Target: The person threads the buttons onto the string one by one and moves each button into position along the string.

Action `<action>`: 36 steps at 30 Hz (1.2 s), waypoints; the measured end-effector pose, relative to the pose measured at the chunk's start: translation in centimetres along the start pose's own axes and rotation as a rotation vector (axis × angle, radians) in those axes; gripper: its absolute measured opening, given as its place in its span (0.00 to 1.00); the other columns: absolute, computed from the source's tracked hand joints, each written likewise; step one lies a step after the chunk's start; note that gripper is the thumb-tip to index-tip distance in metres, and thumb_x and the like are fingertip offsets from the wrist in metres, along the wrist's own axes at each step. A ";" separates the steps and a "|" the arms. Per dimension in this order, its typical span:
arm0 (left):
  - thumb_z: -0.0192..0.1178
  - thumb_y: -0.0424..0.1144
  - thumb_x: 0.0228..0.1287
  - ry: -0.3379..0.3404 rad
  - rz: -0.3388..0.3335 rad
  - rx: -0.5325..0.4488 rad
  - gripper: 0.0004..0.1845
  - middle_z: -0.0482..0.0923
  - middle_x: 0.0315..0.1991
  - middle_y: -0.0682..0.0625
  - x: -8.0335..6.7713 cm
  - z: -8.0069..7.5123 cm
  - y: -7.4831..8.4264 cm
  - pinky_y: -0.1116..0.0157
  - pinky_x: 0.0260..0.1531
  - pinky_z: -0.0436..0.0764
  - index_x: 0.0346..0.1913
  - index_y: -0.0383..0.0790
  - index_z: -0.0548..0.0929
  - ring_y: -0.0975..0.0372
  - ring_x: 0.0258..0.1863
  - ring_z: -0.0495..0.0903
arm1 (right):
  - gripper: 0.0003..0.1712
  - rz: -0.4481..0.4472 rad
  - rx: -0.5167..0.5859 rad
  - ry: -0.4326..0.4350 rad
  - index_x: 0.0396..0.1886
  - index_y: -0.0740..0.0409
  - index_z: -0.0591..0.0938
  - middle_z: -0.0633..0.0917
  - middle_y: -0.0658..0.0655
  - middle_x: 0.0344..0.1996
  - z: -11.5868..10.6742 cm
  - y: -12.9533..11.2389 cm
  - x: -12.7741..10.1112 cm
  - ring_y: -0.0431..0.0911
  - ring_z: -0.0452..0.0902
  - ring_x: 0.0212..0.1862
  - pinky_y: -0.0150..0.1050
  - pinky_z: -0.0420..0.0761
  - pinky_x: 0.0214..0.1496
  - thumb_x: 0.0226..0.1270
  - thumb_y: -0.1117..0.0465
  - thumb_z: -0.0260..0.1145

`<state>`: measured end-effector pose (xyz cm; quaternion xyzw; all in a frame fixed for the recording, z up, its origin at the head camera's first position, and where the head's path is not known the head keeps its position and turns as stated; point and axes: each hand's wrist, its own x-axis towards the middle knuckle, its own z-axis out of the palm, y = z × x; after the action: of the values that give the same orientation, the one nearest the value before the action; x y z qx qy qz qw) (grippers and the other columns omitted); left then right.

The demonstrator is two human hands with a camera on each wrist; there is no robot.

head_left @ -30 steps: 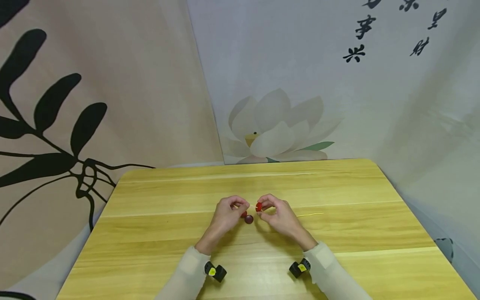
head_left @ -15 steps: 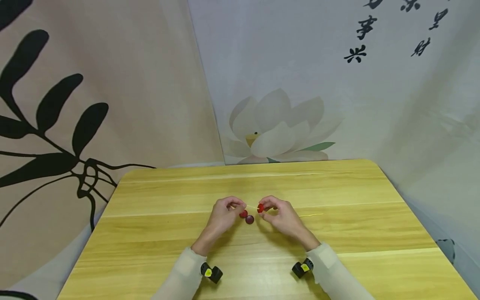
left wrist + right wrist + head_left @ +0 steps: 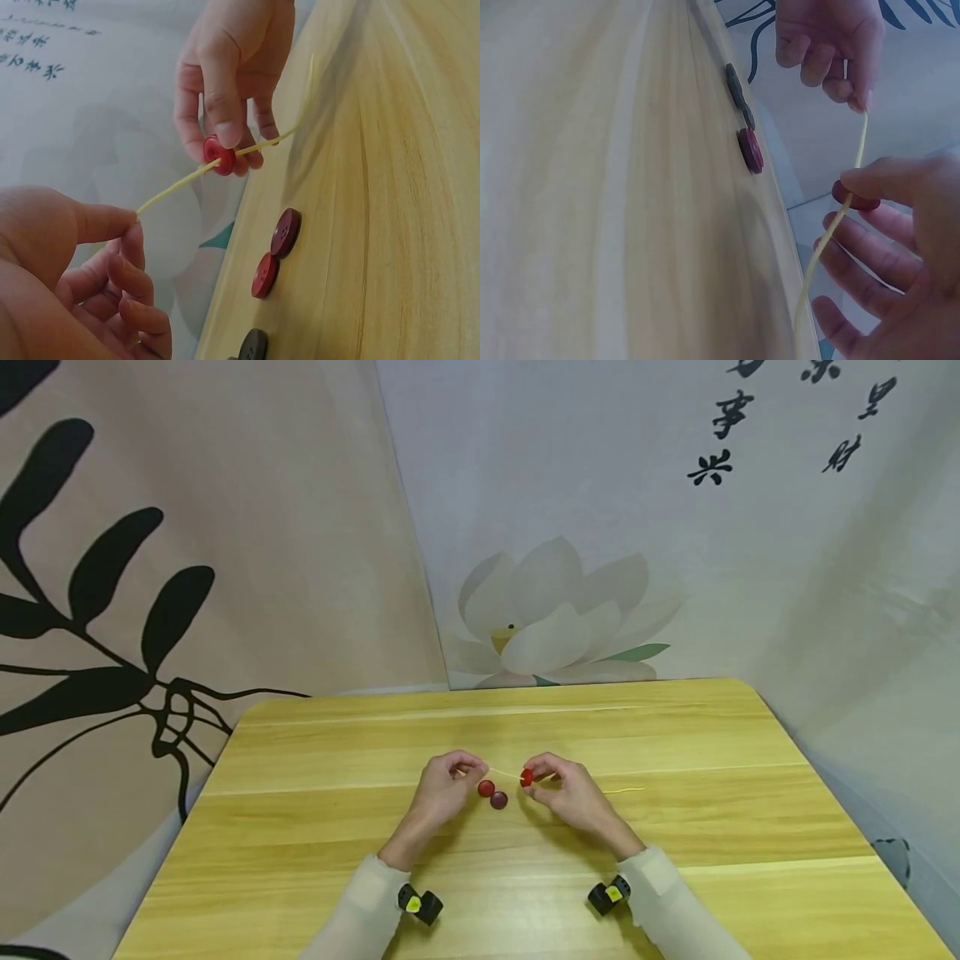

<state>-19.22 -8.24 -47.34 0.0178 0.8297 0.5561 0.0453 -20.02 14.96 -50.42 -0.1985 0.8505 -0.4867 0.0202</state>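
Well inside table edges (image 3: 495, 693), string (image 3: 176, 186) threads red button (image 3: 212, 154).

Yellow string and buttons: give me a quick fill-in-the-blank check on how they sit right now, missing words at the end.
1. The right hand pinches a button coloured ____.
2. The yellow string passes ____ that button.
3. Of those two things, the left hand pinches the ____.
4. A loose maroon button lies on the wooden ____.

Missing words: red; through; string; table.
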 end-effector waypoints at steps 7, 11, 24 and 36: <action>0.63 0.39 0.68 0.012 -0.013 0.001 0.04 0.79 0.33 0.51 0.0 -0.3 0.0 0.70 0.22 0.70 0.37 0.42 0.86 0.62 0.27 0.70 | 0.15 0.028 -0.005 0.011 0.48 0.54 0.82 0.87 0.47 0.39 -0.3 -0.1 0.0 0.49 0.81 0.49 0.54 0.76 0.55 0.62 0.66 0.71; 0.63 0.39 0.68 0.012 -0.005 0.003 0.04 0.78 0.33 0.51 0.1 -0.3 0.1 0.70 0.22 0.69 0.36 0.42 0.86 0.61 0.27 0.70 | 0.15 0.056 -0.018 0.019 0.47 0.52 0.83 0.86 0.47 0.40 -0.5 0.2 -0.2 0.49 0.80 0.50 0.54 0.75 0.57 0.61 0.67 0.72; 0.62 0.39 0.69 0.012 -0.015 0.014 0.05 0.78 0.33 0.51 0.0 -0.3 0.2 0.70 0.23 0.68 0.37 0.43 0.86 0.60 0.29 0.70 | 0.15 0.088 -0.038 0.035 0.47 0.52 0.83 0.86 0.49 0.43 -1.2 0.9 -0.6 0.52 0.80 0.53 0.56 0.73 0.62 0.61 0.65 0.73; 0.63 0.38 0.68 0.014 -0.035 -0.017 0.04 0.78 0.33 0.50 0.1 -0.5 0.3 0.70 0.20 0.70 0.37 0.42 0.86 0.62 0.24 0.70 | 0.16 0.112 -0.049 0.029 0.48 0.51 0.83 0.85 0.50 0.48 -1.5 1.1 -0.8 0.53 0.76 0.60 0.59 0.70 0.64 0.61 0.64 0.73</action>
<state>-19.35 -8.61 -46.90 -0.0011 0.8253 0.5625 0.0493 -19.97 16.90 -50.68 -0.1439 0.8722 -0.4665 0.0303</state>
